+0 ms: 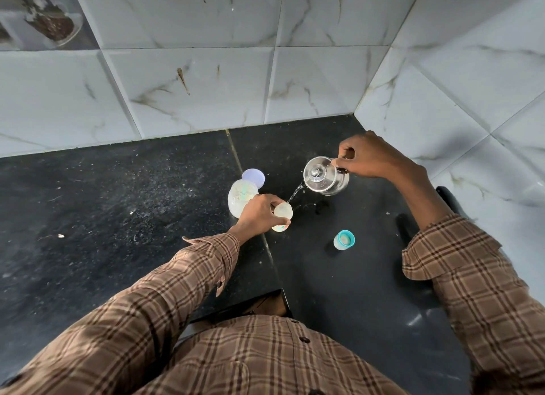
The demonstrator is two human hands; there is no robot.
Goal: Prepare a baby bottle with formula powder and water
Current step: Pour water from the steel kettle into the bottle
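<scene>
Hands [259, 214] masking bottle [282, 214] body

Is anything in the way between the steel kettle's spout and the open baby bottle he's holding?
Nothing visible. Water runs from the steel kettle in the right hand straight into the baby bottle, held by the left hand.

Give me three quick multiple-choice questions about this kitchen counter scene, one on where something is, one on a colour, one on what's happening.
1. Where does the teal bottle cap stand?
A. On the counter, near the right arm
B. On the bottle
C. In the left hand

2. What colour is the kettle?
A. Red
B. Silver
C. Black

3. What is the kettle doing?
A. Standing shut on the counter
B. Pouring water into the bottle
C. Lying on its side

Answers: 1 A, it stands alone on the dark counter. 2 B, shiny metal. 3 B, the right hand tilts it; a stream falls to the bottle in the left hand.
</scene>
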